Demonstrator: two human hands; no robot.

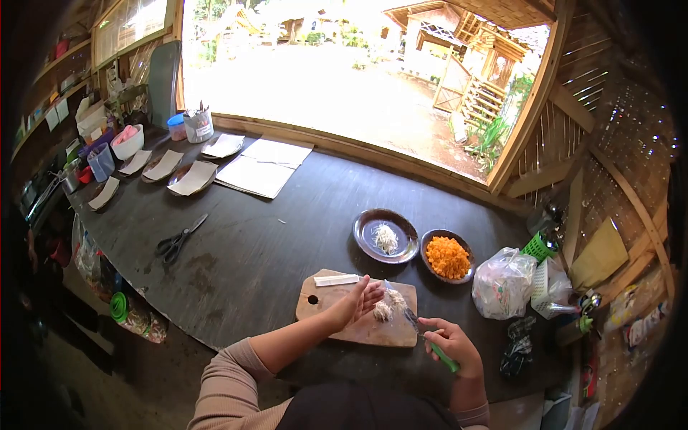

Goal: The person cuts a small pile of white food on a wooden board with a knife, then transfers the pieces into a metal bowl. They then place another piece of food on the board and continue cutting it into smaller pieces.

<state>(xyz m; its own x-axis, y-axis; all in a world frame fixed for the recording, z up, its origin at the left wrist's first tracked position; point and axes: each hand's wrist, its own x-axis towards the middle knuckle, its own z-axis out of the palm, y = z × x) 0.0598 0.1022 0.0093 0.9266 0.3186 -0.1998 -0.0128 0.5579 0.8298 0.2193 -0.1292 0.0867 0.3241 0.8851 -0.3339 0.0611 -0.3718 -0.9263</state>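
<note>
My right hand (457, 345) is closed round the green handle of a knife (443, 357), whose blade points at a small heap of white shreds (384, 311) on a wooden cutting board (356, 331). My left hand (360, 302) is held over the board, fingers stretched out and palm toward the shreds, with nothing in it. Along the board's far edge lies a pale, flat-sided white stick (337, 280). Beyond the board, a dark plate (363, 225) carries more white shreds (385, 239). Beside it, orange shredded food (448, 256) fills a brown bowl (469, 271).
A knotted plastic bag (504, 283), green basket (539, 247) and black bag (517, 347) stand to the right. Black scissors (172, 246) lie on the left of the dark table (236, 265). Paper-lined plates (192, 178) and paper sheets (264, 168) are toward the window.
</note>
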